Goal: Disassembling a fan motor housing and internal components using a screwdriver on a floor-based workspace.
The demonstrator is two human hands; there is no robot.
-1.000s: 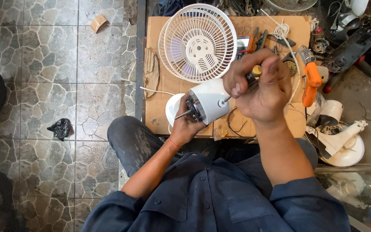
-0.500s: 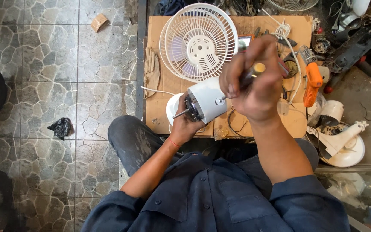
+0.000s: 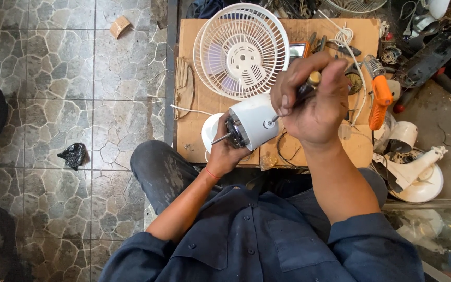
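Firmly, left hand [image 3: 226, 151] grips white fan motor [image 3: 254, 122]; right hand [image 3: 314, 102] clasps screwdriver [image 3: 305, 91] against it.

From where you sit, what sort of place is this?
Most likely a small fan repair workshop. The left hand holds a fan motor while the right hand drives a screwdriver into it. A fan grille lies on the cardboard-topped bench, with spare fan parts beside it.
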